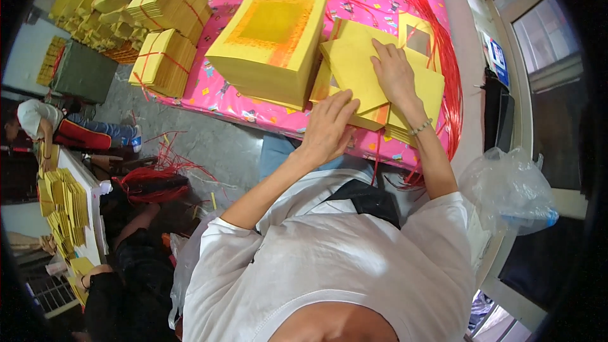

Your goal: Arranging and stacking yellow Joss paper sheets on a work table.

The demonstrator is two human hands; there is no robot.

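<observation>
My right hand (395, 75) lies flat on a loose yellow paper sheet (356, 71), fingers stretched out. The sheet sits askew over low stacks of yellow paper (429, 94) near the front right of the pink table. At the sheet's near left corner, my left hand (328, 128) rests with its fingers extended and side by side against the paper edge; its fingertips touch the sheet or the stack beneath, I cannot tell which. Just left of both hands stands a tall stack of yellow paper (263, 73) with an orange-bordered square printed on top.
Bundles tied with red string (168, 0) fill the table's far left. Long red plastic strands (451, 101) hang along its right edge over the pink patterned cover (250, 111). Two other people are at a table (95, 215) to the left. A clear plastic bag (510, 183) hangs at right.
</observation>
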